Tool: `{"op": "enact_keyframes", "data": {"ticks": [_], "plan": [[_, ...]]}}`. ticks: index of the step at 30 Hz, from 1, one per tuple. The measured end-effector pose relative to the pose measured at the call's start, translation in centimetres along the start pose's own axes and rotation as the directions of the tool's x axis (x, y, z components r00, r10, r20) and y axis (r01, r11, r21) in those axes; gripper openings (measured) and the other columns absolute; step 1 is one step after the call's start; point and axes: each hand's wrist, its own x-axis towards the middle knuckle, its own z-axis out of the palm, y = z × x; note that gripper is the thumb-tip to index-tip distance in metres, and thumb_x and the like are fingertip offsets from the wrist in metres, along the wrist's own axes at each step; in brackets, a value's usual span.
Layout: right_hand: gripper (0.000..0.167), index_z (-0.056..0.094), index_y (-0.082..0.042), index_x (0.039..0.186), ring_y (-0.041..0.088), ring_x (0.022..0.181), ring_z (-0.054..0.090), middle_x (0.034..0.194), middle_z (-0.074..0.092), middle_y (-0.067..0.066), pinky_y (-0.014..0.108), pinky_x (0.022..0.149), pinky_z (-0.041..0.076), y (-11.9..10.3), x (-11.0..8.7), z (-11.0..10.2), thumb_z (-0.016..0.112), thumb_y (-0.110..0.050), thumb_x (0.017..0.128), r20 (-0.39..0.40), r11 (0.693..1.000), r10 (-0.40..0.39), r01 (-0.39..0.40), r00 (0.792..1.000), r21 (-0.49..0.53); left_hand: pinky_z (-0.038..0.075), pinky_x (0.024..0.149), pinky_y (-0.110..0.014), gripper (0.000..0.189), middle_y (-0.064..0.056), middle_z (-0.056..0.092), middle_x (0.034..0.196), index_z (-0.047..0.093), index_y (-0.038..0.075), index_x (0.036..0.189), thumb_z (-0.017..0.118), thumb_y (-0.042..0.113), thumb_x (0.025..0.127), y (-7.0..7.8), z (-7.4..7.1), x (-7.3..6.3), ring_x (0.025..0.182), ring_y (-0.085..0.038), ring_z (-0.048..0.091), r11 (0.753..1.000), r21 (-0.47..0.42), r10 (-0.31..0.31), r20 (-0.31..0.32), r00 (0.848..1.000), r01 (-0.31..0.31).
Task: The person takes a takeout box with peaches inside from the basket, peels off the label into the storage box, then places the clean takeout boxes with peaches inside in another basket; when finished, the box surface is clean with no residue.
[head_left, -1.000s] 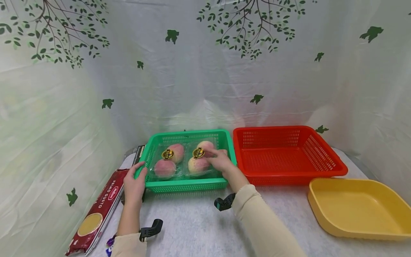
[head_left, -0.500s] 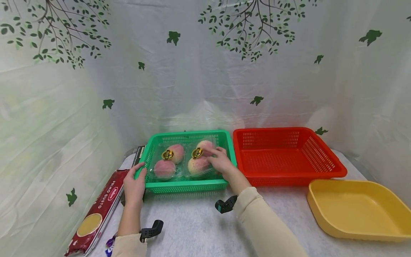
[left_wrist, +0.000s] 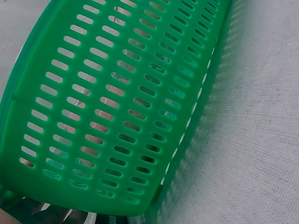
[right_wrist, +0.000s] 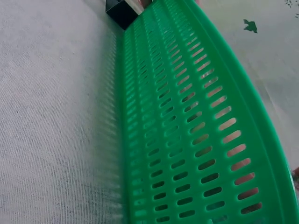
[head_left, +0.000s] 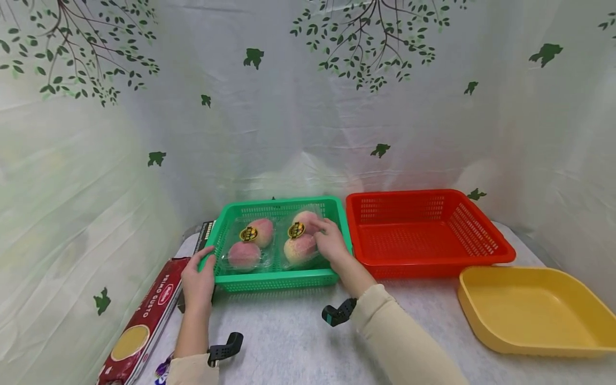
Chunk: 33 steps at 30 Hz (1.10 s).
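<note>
Inside a green plastic basket (head_left: 279, 279) are two clear plastic packs, each with two peaches and a black and yellow round sticker. My right hand (head_left: 331, 243) grips the right edge of the right peach pack (head_left: 299, 251), which sits slightly turned and tipped. The left peach pack (head_left: 244, 255) lies beside it, untouched. At the basket's left rim, my left hand (head_left: 197, 278) holds on with thumb and fingers. Its fingertips (left_wrist: 51, 213) show partly behind the basket corner in the left wrist view. The basket's perforated front wall (right_wrist: 196, 140) fills much of the right wrist view.
A red basket (head_left: 428, 262) stands against the green one on the right. In front of it, a yellow tray (head_left: 539, 321) sits at the table's right. A dark red biscuit packet (head_left: 149, 315) and a purple wrapper (head_left: 163, 370) lie at left. A black box (right_wrist: 122, 13) is behind the basket's left corner.
My right hand has closed in on the right peach pack's edge, and that pack has turned and tipped a little. The left hand stays at the rim. The head view has shifted slightly.
</note>
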Motion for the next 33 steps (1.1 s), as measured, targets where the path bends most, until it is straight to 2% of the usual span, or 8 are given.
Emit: {"op": "enact_keyframes", "data": {"ticks": [8,12,19,23,26,29,31,33], "plan": [[0.049,0.054,-0.006,0.144,0.038,0.153,0.018,0.164,0.022,0.019,0.048,0.110,0.039,-0.4,-0.4,0.1,0.041,0.001,0.097,-0.054,1.000,-0.018,0.018,0.998,0.005,0.021,0.121,-0.062,0.039,-0.008,0.039,0.160,0.058,0.019,0.140,0.050,0.031,0.103,0.1,-0.1,-0.1,0.152,-0.032,0.027,1.000,-0.005,-0.003,-0.001,1.000,0.003],[0.044,0.054,-0.002,0.142,0.038,0.152,0.022,0.163,0.027,0.019,0.051,0.119,0.034,-0.6,-0.5,0.1,0.039,-0.001,0.101,-0.102,0.999,-0.039,0.037,0.994,-0.020,0.022,0.121,-0.061,0.039,-0.008,0.040,0.159,0.058,0.018,0.140,0.049,0.030,0.104,0.0,-0.1,0.0,0.152,-0.032,0.028,1.000,0.000,0.003,-0.005,1.000,-0.003],[0.040,0.056,0.001,0.140,0.036,0.150,0.030,0.159,0.036,0.018,0.050,0.119,0.033,-1.8,-1.0,-0.1,0.039,-0.003,0.103,-0.139,0.991,-0.124,0.115,0.983,-0.068,0.021,0.120,-0.063,0.039,-0.007,0.039,0.160,0.058,0.020,0.141,0.048,0.030,0.105,0.1,0.0,0.0,0.152,-0.031,0.026,1.000,-0.012,-0.012,-0.009,1.000,0.012],[0.040,0.057,-0.003,0.139,0.032,0.150,0.031,0.158,0.039,0.017,0.045,0.116,0.038,-2.7,-1.5,-0.8,0.038,-0.005,0.104,-0.148,0.994,-0.112,0.112,0.983,-0.006,0.023,0.121,-0.060,0.038,-0.007,0.041,0.159,0.059,0.020,0.140,0.048,0.027,0.104,0.2,0.1,-0.2,0.152,-0.030,0.028,0.999,-0.030,-0.013,-0.034,0.999,0.012],[0.040,0.059,-0.007,0.139,0.028,0.151,0.030,0.159,0.040,0.013,0.044,0.103,0.045,-3.3,-2.0,-1.7,0.039,-0.006,0.104,-0.146,0.994,-0.089,0.098,0.985,0.055,0.025,0.121,-0.057,0.039,-0.007,0.042,0.158,0.059,0.020,0.140,0.048,0.025,0.104,0.2,0.2,-0.3,0.152,-0.028,0.029,0.998,-0.053,-0.026,-0.057,0.998,0.023],[0.040,0.060,-0.012,0.139,0.024,0.151,0.031,0.157,0.043,0.007,0.041,0.105,0.044,-3.7,-2.6,-2.8,0.040,-0.008,0.104,-0.142,0.991,-0.056,0.072,0.988,0.109,0.026,0.122,-0.055,0.038,-0.008,0.043,0.157,0.060,0.020,0.140,0.049,0.024,0.103,0.2,0.2,-0.4,0.151,-0.027,0.030,0.998,-0.061,-0.032,-0.078,0.996,0.027],[0.040,0.059,-0.014,0.140,0.026,0.145,0.038,0.157,0.045,0.003,0.039,0.095,0.047,-3.7,-2.9,-3.6,0.040,-0.009,0.105,-0.132,0.988,-0.038,0.057,0.990,0.146,0.026,0.122,-0.054,0.038,-0.008,0.044,0.157,0.060,0.021,0.140,0.049,0.025,0.103,0.2,0.3,-0.5,0.151,-0.027,0.030,0.998,-0.051,-0.030,-0.091,0.995,0.025],[0.040,0.060,-0.018,0.140,0.024,0.139,0.042,0.155,0.046,-0.001,0.032,0.095,0.046,-3.8,-3.3,-4.5,0.041,-0.011,0.106,-0.125,0.984,-0.008,0.030,0.992,0.176,0.026,0.122,-0.054,0.038,-0.008,0.046,0.156,0.061,0.021,0.139,0.049,0.025,0.103,0.1,0.4,-0.5,0.151,-0.026,0.031,0.999,-0.048,-0.027,-0.105,0.994,0.022]]}}
